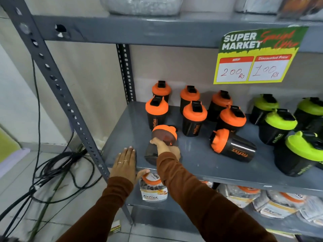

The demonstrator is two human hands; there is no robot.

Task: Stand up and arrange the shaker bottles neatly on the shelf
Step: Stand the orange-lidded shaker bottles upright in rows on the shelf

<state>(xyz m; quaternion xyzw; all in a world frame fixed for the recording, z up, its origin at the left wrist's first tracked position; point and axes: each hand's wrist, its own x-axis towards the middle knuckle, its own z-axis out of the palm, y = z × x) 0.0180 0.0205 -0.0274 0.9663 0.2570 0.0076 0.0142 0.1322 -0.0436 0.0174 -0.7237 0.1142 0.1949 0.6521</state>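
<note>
The shaker bottle (pixel 161 144) in hand is a tapered cup of dark, smoky translucent plastic with a glossy orange screw lid. It sits near the front left of the grey metal shelf (pixel 201 165), tilted, lid toward the back. The right hand (pixel 166 147) reaches in from below on a rust-brown sleeve, its fingers (pixel 154 141) clenched around the bottle's body just under the lid; the wrist hides much of the cup's lower half. The left hand (pixel 125 165) lies flat and released, palm down on the shelf's front edge just beside the bottle, with rings on two fingers.

To the right, well apart, another orange-lidded bottle (pixel 232 145) lies on its side, lid pointing left. Behind, six upright orange-lidded bottles (pixel 194 117) stand in two loose rows, each with a black flip cap. Farther right stand green-lidded bottles (pixel 277 126) of the same shape, the outermost cut off by the frame edge.

A yellow and green price card (pixel 253 56) hangs from the shelf above. Below, crinkled pouches (pixel 153 187) with orange caps lie on the lower shelf, partly hidden by the arms. Black cables (pixel 57 168) coil on the tiled floor at left.
</note>
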